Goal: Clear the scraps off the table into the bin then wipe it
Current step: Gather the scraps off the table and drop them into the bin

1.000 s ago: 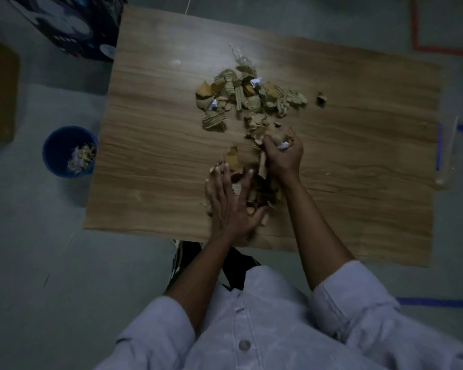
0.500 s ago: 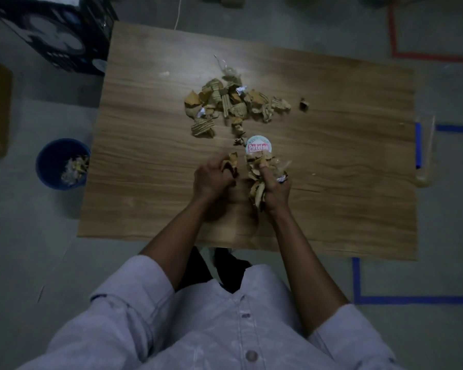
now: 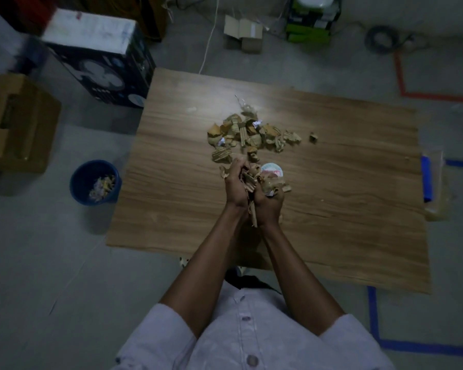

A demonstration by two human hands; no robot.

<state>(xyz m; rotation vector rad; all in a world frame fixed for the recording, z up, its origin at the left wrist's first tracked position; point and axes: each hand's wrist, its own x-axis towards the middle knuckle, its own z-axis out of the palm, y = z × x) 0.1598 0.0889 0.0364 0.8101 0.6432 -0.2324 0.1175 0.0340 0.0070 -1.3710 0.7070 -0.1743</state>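
Note:
My left hand and my right hand are cupped together above the middle of the wooden table, holding a bundle of brown cardboard scraps between them. A round white lid with a pink label lies just beyond my hands. Farther back on the table sits a pile of cardboard and paper scraps, with one small piece off to its right. The blue bin stands on the floor left of the table, with some scraps inside.
A dark printed box and a brown cardboard box stand on the floor at the left. A blue-and-clear object lies at the table's right edge. Small boxes and cables sit on the floor beyond the table.
My hands gathered scraps from the near pile, closed together around them and lifted them off the table. The round lid came into sight where the scraps had been.

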